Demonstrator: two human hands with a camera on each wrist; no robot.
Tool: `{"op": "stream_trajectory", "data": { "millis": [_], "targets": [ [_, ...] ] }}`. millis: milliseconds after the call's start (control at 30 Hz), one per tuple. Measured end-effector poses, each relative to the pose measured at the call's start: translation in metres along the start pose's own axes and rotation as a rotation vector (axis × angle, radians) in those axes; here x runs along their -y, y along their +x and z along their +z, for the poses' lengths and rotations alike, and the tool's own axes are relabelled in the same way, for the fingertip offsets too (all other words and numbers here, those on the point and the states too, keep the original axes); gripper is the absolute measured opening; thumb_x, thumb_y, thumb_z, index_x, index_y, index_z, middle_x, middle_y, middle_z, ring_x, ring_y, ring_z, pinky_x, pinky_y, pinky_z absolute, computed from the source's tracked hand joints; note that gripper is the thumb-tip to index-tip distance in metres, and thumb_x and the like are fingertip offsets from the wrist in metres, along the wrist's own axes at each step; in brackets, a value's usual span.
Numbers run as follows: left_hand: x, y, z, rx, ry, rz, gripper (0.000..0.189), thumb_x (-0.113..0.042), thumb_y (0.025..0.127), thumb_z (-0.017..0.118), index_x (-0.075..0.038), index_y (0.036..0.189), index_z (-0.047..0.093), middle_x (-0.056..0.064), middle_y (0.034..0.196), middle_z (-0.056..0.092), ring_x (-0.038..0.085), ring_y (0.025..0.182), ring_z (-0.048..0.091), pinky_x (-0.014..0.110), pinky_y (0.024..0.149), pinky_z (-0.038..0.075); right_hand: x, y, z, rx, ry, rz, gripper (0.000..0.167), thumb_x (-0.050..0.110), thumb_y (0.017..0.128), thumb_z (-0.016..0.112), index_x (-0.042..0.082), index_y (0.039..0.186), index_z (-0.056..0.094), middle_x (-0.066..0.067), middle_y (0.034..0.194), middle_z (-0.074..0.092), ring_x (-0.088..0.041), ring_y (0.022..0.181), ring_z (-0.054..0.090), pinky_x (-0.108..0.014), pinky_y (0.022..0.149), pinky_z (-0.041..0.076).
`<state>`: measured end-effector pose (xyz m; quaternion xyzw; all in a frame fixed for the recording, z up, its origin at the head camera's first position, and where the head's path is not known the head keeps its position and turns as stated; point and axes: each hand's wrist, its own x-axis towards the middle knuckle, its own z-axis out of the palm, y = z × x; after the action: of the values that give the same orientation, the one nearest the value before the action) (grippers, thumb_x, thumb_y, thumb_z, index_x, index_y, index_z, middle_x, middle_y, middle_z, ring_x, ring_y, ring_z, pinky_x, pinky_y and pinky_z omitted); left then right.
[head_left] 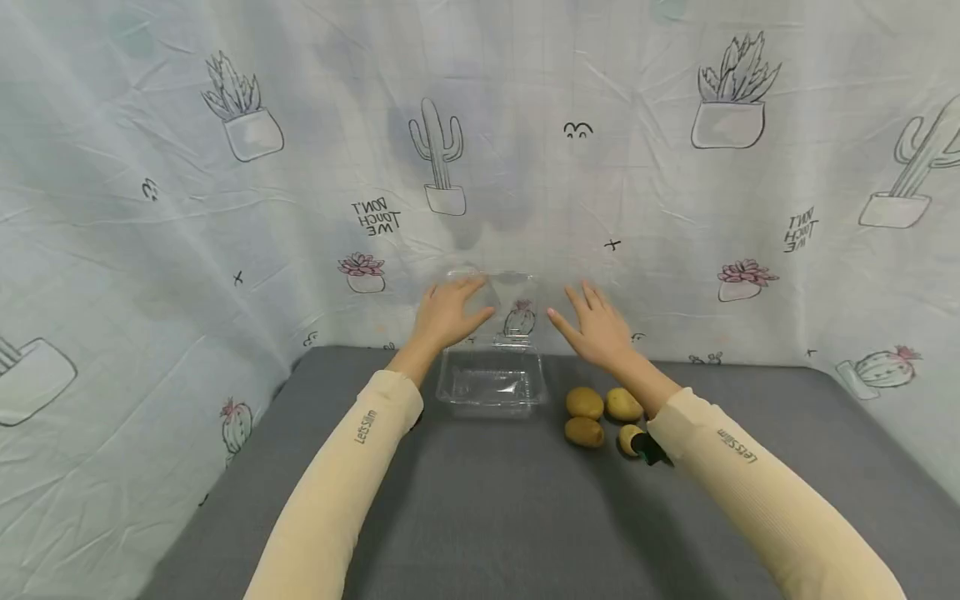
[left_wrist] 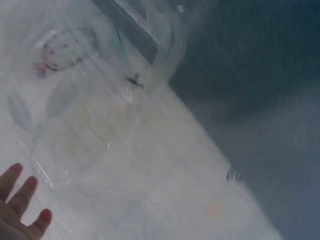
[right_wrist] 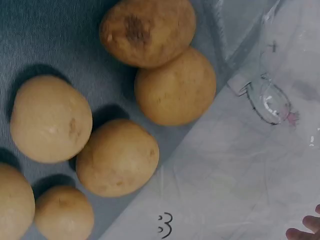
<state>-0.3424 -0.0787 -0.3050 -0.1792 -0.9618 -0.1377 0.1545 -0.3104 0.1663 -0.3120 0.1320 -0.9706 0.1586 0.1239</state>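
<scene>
A clear plastic clamshell box (head_left: 491, 406) lies on the grey table with its lid (head_left: 536, 292) raised at the back. My left hand (head_left: 444, 317) reaches over the lid's left side, fingers spread, and overlaps it in the head view; its fingertips (left_wrist: 30, 185) show at the lower left of the left wrist view. To the right of the lid, my right hand (head_left: 602, 332) hangs in the air with fingers apart and holds nothing. Several brown-yellow potatoes (head_left: 585, 403) sit beside the box, below my right forearm; the right wrist view shows these potatoes (right_wrist: 117, 157) closely grouped.
A pale curtain (head_left: 525, 167) printed with potted cacti hangs right behind the grey table (head_left: 495, 508) and along its left side. Cream sleeves cover both forearms. A dark device (head_left: 648, 448) at the right wrist partly hides one potato.
</scene>
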Motion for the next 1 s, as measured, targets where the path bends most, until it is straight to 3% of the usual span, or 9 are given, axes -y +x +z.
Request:
{"op": "stream_trajectory", "data": {
  "millis": [100,200,333,500,700,833,1000],
  "targets": [
    [0.003,-0.012,0.003,0.028,-0.161,-0.060,0.052,-0.050,0.092,0.049,-0.026,0.137,0.046,0.005,0.130,0.055,0.029,0.096,0.061,0.047,0.082,0.049,-0.001,-0.009,0.001,0.020,0.036,-0.008,0.067,0.053,0.096,0.032,0.009,0.147,0.025,-0.021,0.152,0.012,-0.042,0.137,0.013,-0.061,0.108,0.020],
    [0.005,-0.025,0.004,0.035,-0.336,-0.128,0.048,-0.047,0.091,0.052,-0.026,0.133,0.051,0.007,0.125,0.059,0.029,0.090,0.063,0.043,0.069,0.053,-0.001,-0.020,0.000,0.040,0.085,-0.009,0.067,0.054,0.096,0.031,0.011,0.147,0.026,-0.020,0.152,0.013,-0.043,0.137,0.015,-0.064,0.105,0.023],
    [0.011,-0.043,0.004,0.004,-0.567,-0.196,0.045,-0.042,0.090,0.056,-0.022,0.131,0.054,0.008,0.132,0.053,0.028,0.121,0.050,0.046,0.094,0.047,-0.002,-0.035,-0.007,0.038,0.154,-0.005,0.067,0.057,0.095,0.030,0.014,0.146,0.028,-0.018,0.152,0.016,-0.041,0.136,0.020,-0.067,0.099,0.029],
    [0.021,-0.065,0.006,-0.032,-0.815,-0.287,0.040,-0.035,0.091,0.058,-0.018,0.127,0.058,0.007,0.128,0.057,0.026,0.118,0.052,0.045,0.097,0.045,-0.012,-0.053,-0.010,0.013,0.217,-0.038,0.060,0.050,0.097,0.034,0.012,0.143,0.035,-0.015,0.151,0.021,-0.041,0.132,0.028,-0.065,0.093,0.036],
    [0.024,-0.080,0.011,-0.035,-0.976,-0.380,0.039,-0.036,0.090,0.059,-0.018,0.125,0.059,0.006,0.127,0.058,0.023,0.117,0.052,0.043,0.099,0.044,-0.029,-0.066,-0.005,-0.011,0.257,-0.049,0.053,0.041,0.099,0.039,0.009,0.140,0.040,-0.018,0.148,0.028,-0.042,0.129,0.033,-0.063,0.092,0.038],
    [0.024,-0.085,0.019,-0.042,-1.071,-0.446,0.038,-0.034,0.091,0.059,-0.017,0.124,0.058,0.005,0.127,0.057,0.022,0.116,0.053,0.042,0.098,0.044,-0.035,-0.067,0.000,-0.025,0.285,-0.061,0.050,0.038,0.098,0.042,0.007,0.137,0.043,-0.019,0.137,0.042,-0.039,0.121,0.042,-0.058,0.089,0.043],
    [0.024,-0.092,0.034,-0.057,-1.145,-0.465,0.039,-0.030,0.091,0.059,-0.011,0.125,0.057,0.010,0.127,0.057,0.025,0.112,0.055,0.044,0.098,0.044,-0.039,-0.071,0.006,-0.020,0.312,-0.066,0.044,0.032,0.097,0.048,0.006,0.131,0.050,-0.017,0.129,0.050,-0.035,0.111,0.050,-0.052,0.088,0.046]
  ]
}}
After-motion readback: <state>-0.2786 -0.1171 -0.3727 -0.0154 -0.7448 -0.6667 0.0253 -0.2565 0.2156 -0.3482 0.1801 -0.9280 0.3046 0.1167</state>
